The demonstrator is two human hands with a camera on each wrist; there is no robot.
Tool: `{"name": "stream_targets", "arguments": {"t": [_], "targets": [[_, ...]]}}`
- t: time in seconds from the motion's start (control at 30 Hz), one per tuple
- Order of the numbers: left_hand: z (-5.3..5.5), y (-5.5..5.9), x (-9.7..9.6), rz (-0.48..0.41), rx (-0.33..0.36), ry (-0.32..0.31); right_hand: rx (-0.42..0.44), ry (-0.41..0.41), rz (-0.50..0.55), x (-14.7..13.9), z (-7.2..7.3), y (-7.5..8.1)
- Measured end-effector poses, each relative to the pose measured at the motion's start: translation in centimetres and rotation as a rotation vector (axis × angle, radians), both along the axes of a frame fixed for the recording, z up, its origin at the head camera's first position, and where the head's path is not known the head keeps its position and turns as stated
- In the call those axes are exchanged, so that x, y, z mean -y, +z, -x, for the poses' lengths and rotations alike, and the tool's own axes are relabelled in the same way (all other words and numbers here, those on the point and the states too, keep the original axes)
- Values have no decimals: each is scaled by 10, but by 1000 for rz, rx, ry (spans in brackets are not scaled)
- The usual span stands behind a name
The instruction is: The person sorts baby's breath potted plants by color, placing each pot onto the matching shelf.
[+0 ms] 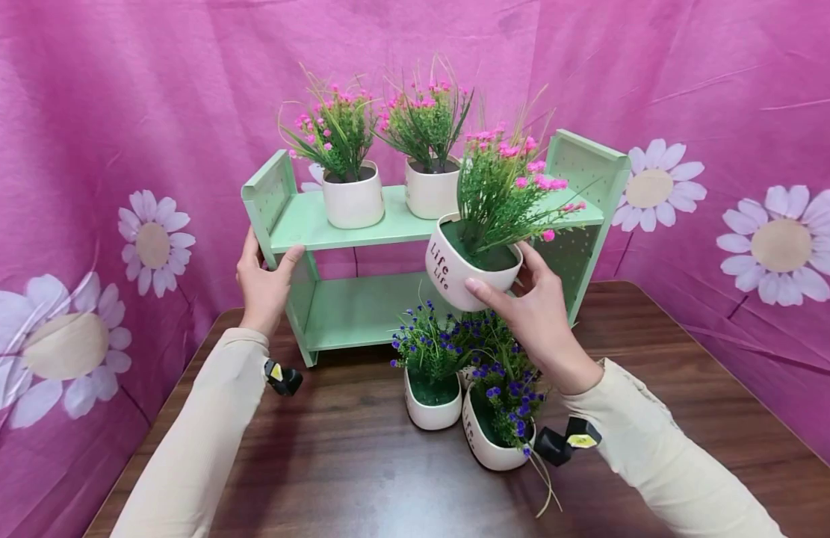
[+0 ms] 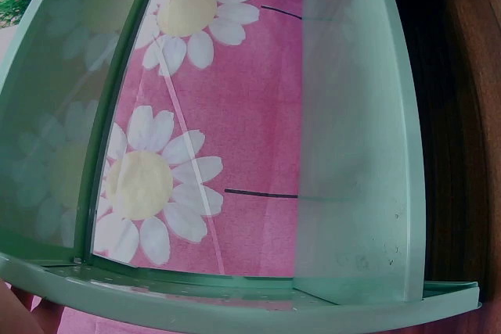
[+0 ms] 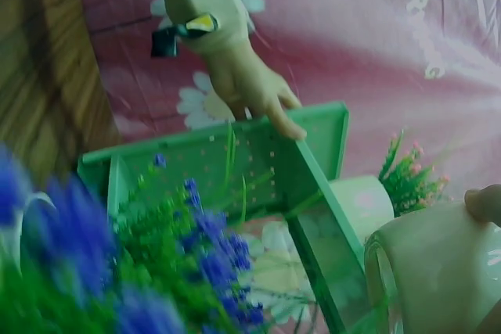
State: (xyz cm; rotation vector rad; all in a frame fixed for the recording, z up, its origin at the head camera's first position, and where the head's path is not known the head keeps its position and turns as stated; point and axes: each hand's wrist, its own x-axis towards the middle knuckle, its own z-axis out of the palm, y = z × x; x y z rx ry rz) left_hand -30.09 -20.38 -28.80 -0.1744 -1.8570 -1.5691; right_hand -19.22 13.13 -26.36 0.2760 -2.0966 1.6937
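Note:
My right hand (image 1: 539, 317) holds a white flower pot (image 1: 478, 261) of artificial pink flowers, thumb on its front and fingers round the far side. The pot, lettered "Life", is raised and tilted in front of the upper board of a green two-tier shelf (image 1: 354, 235). At the shelf's left end, my left hand (image 1: 263, 291) grips the side panel, thumb to the front and fingers round the outside. Two more white pots with pink flowers, a left one (image 1: 354, 198) and a middle one (image 1: 431, 190), stand on the upper board.
Below the raised pot, white pots with blue-purple flowers stand on the brown wooden table (image 1: 347, 448), including a left one (image 1: 433, 400) and a front one (image 1: 495, 441). A pink cloth (image 1: 186, 90) printed with large daisies hangs behind the table.

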Motion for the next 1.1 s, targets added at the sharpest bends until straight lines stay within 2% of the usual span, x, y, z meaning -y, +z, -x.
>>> {"name": "stream_targets", "arguments": {"t": [0.37,0.73,0.8,0.93,1.1], "targets": [[0,-2,1,-4,-3,2,17,-30,51,-17,9,12],[0,-1,2,-1,-12,-9,-95,-33,115,-31,19,28],[-6,3,-1,5,-2,-6,-111,-35,120,-33,23,30],[-7,4,-2,12,10,-1,-131,-40,141,-37,30,34],[1,-1,1,14,-1,1,-158,-62,163,-42,42,39]]}}
